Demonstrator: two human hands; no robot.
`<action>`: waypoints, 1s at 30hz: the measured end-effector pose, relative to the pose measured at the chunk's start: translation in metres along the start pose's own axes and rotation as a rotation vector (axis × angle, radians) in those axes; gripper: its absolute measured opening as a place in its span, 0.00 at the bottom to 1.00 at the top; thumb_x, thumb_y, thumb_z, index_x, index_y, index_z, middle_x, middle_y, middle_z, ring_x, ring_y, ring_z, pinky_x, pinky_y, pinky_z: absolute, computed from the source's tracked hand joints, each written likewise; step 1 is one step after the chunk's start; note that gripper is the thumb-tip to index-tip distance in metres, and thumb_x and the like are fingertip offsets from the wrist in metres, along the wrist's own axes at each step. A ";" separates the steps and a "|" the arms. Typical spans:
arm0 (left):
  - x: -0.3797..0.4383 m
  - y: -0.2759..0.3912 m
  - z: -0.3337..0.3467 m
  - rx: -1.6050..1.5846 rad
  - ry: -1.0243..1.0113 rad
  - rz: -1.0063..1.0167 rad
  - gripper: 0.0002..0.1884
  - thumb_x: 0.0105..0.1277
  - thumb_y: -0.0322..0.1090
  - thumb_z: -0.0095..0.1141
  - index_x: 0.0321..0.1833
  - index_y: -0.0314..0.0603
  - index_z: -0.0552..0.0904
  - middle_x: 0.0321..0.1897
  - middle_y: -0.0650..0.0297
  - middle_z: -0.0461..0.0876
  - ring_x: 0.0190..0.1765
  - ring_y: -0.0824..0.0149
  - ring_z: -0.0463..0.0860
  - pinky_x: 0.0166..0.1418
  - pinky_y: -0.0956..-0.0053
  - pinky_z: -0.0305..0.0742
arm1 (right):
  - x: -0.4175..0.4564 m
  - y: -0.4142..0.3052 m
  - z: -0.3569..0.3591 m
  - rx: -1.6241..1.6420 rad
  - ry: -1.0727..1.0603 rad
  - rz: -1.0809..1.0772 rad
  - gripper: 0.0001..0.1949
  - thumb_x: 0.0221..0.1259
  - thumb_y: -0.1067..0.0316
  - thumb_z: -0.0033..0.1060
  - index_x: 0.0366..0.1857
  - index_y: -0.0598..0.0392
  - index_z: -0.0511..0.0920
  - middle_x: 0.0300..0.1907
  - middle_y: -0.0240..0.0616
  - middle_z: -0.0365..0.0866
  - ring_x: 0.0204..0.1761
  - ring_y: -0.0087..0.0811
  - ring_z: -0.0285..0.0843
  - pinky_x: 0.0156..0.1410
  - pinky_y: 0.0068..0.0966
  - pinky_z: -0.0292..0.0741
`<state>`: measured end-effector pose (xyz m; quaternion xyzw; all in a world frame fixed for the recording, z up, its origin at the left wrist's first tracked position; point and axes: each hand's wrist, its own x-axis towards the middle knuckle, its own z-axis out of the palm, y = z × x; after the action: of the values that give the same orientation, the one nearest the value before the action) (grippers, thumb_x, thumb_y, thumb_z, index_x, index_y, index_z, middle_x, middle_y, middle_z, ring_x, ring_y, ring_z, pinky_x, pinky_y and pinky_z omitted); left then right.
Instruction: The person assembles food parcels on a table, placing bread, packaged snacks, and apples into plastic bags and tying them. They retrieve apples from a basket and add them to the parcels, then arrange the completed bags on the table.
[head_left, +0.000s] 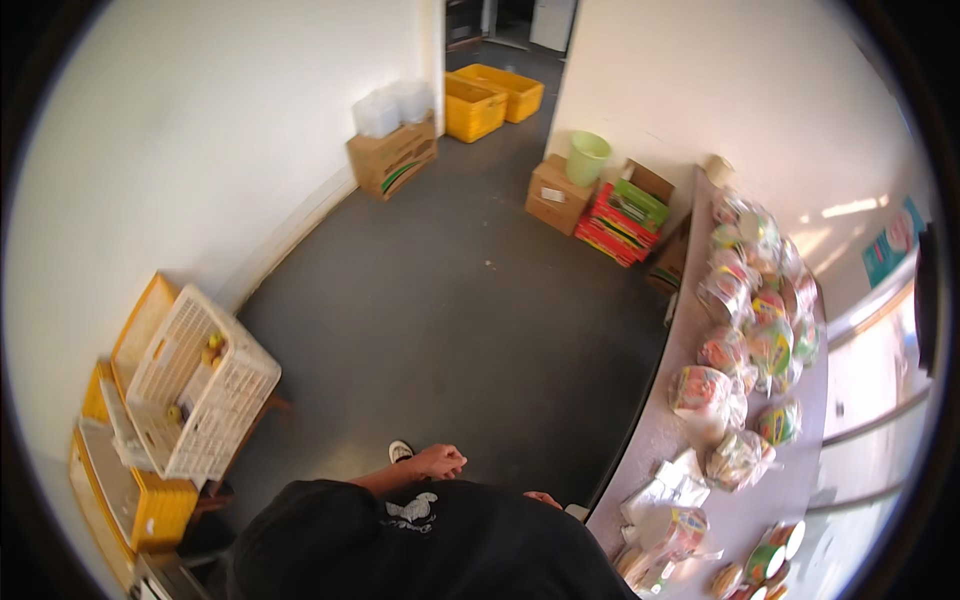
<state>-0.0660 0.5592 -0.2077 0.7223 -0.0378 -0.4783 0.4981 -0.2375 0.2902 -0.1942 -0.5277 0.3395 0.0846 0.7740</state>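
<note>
My left hand (442, 462) hangs in front of my black shirt, over the dark grey floor (450, 315). Its fingers are curled together, and nothing shows in them. Of my right hand (544, 499) only a small part appears past the shirt, near the edge of the long table (652, 427); its fingers are hidden. On that table, to my right, stand several plastic-bagged instant noodle tubs (701, 390). Closest to me there are a pile of clear plastic bags (679, 484), another bagged tub (675, 532) and several unbagged tubs (766, 561).
At left, a white plastic basket (225, 405) with a few fruits tilts on yellow crates (169, 510). A carton (394, 161) stands by the doorway, where yellow bins (476, 109) sit. Further cartons (559, 195), red boxes (615, 229) and a green bucket (587, 157) line the far wall.
</note>
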 end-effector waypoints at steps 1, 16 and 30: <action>0.000 -0.032 -0.017 0.097 0.030 0.088 0.21 0.66 0.54 0.57 0.43 0.40 0.82 0.35 0.60 0.86 0.37 0.66 0.84 0.42 0.69 0.78 | 0.014 -0.008 0.018 -0.071 -0.045 0.003 0.12 0.67 0.61 0.60 0.43 0.60 0.80 0.36 0.43 0.87 0.36 0.28 0.83 0.45 0.27 0.80; -0.217 -0.139 -0.234 -0.676 1.046 0.012 0.17 0.69 0.44 0.55 0.45 0.32 0.80 0.34 0.59 0.86 0.35 0.66 0.85 0.43 0.69 0.79 | 0.111 -0.067 0.425 -0.964 -0.683 0.107 0.11 0.69 0.63 0.58 0.45 0.60 0.77 0.36 0.40 0.86 0.36 0.24 0.82 0.46 0.22 0.79; -0.293 -0.145 -0.320 -0.965 1.279 -0.100 0.19 0.70 0.44 0.55 0.52 0.34 0.80 0.39 0.59 0.85 0.40 0.67 0.83 0.46 0.72 0.77 | 0.189 -0.058 0.737 -0.965 -1.179 0.040 0.09 0.70 0.65 0.54 0.45 0.60 0.77 0.36 0.37 0.85 0.32 0.21 0.79 0.37 0.20 0.76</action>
<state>-0.0527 1.0064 -0.1111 0.5621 0.4986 0.0430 0.6585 0.2551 0.8672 -0.1101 -0.6687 -0.1953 0.5057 0.5089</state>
